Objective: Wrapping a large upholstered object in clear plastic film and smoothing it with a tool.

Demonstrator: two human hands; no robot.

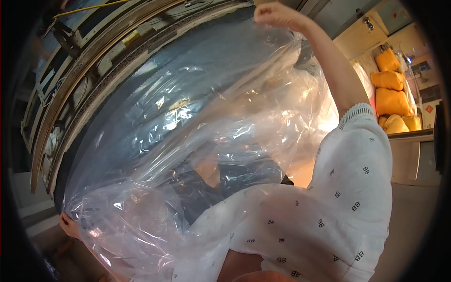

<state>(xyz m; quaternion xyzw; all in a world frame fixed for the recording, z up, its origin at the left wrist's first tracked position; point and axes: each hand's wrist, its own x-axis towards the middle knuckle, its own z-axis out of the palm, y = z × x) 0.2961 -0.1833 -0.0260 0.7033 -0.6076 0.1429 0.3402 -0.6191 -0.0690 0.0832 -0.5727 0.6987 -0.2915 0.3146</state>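
A large sheet of clear, crinkled plastic film (188, 117) stretches between my two hands, over a dark flat surface (225, 34) and down across my lap. At the lower left, my left hand (69, 224) is closed on the film's gathered edge. The right arm reaches up to the far side, where my right hand (277, 15) has its fingers curled at the film's far edge; the fingertips are partly hidden. Glare and folds run over the film, and my left forearm shows only dimly through it.
Along the far left runs a long machine frame (80, 89) with rails and cables. A yellow cord (89, 8) crosses its top. Orange wrapped bundles (392, 101) are stacked on a ledge (411, 135) at the right. A wooden cabinet (361, 36) stands behind.
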